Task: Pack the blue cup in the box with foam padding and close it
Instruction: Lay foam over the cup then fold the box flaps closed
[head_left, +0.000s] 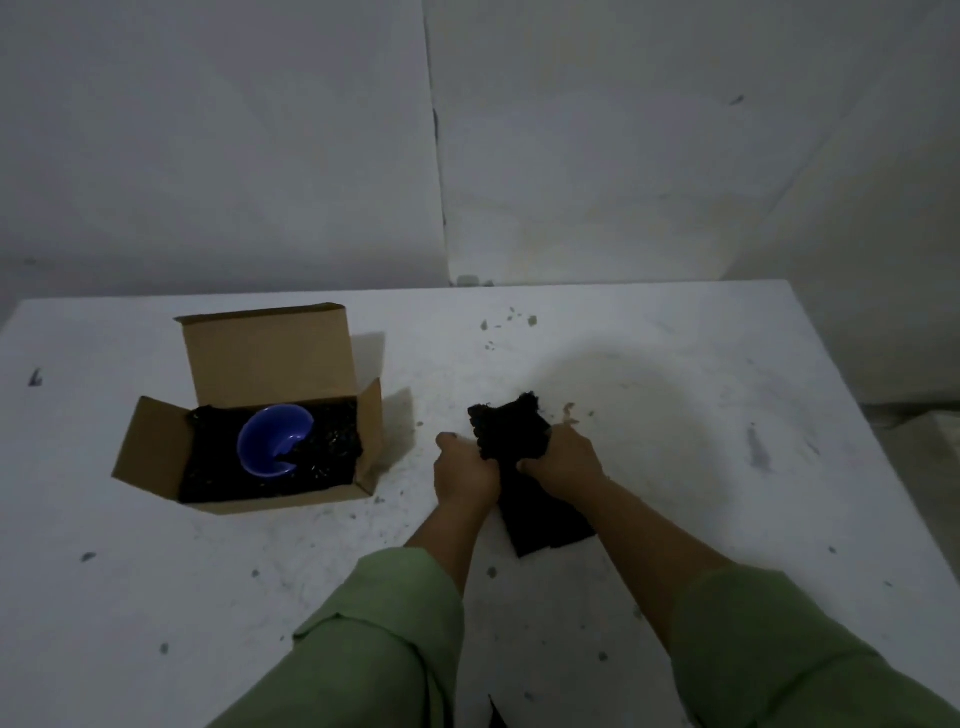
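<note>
An open cardboard box (150, 457) stands on the left of the white table, its lid flap upright at the back. Black foam padding (332, 447) lines its inside, and the blue cup (270, 441) lies in it with part of its rim covered by foam. To the right, my left hand (462, 473) and my right hand (563, 460) both grip a piece of black foam (511, 428) just above the table. A flat black foam piece (545, 525) lies below my hands.
The white table (727, 415) is speckled with small dark foam crumbs and scuffs. A white wall stands right behind the table's far edge. Green sleeves cover both forearms at the bottom of the view.
</note>
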